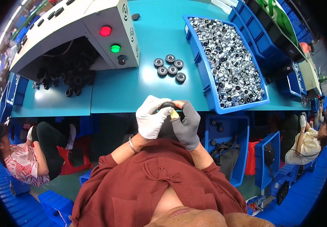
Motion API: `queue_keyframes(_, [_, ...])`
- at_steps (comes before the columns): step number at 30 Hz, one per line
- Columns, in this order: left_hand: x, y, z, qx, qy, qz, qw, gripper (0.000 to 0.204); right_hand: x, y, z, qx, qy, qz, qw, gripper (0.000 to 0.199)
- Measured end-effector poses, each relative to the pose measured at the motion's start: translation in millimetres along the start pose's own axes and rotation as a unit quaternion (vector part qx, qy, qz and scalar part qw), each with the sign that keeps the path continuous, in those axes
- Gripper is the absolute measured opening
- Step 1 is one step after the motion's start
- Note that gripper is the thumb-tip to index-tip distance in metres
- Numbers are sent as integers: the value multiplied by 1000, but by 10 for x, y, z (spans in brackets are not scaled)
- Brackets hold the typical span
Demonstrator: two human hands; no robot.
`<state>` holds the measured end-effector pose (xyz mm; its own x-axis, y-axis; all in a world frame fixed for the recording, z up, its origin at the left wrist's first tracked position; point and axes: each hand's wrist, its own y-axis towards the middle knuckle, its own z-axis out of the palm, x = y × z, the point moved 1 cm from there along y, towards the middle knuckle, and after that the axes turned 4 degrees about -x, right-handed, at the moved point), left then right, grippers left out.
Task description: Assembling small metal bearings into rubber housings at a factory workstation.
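Note:
Both my hands meet just off the table's near edge, over my lap. My left hand, in a white glove, is closed on a small black tyre. On the tyre's other side my right hand, in a grey glove with at least one bare fingertip, also grips it. Something yellow shows at the right thumb; I cannot tell if it is tape or part of the glove. Whether a hub sits inside the tyre is hidden by my fingers. Beyond my hands, several black wheels with silvery hubs lie grouped on the teal table.
A blue bin full of shiny hubs stands right of the wheels. At left is a white machine with red and green lamps; black tyres pile in its opening. Another blue bin sits below the table. Co-workers sit at either side.

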<state>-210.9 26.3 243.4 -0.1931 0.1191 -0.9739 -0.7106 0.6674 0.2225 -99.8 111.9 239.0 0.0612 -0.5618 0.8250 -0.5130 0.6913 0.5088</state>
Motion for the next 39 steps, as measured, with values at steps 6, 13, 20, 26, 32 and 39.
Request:
queue_keyframes(6, [207,214,128,-42,64,88,993,24,-176,119,137,-63,15,54,996,22])
queue_keyframes(13, [291,260,94,47,-111,-91,989,28,-223,151,46,-55,20,49,997,28])
queue_keyframes(20, [228,216,25,71,6,-49,996,26,-156,75,46,-49,-82,-44,994,34])
queue_keyframes(26, [252,123,61,80,-180,-127,972,29,-207,-37,66,-69,-5,43,997,33])
queue_keyframes(32, [203,155,-6,52,167,117,978,33,-26,55,-113,40,14,11,999,36])
queue_keyframes(39, [296,138,-89,58,58,-20,996,35,-109,31,-140,71,151,169,971,30])
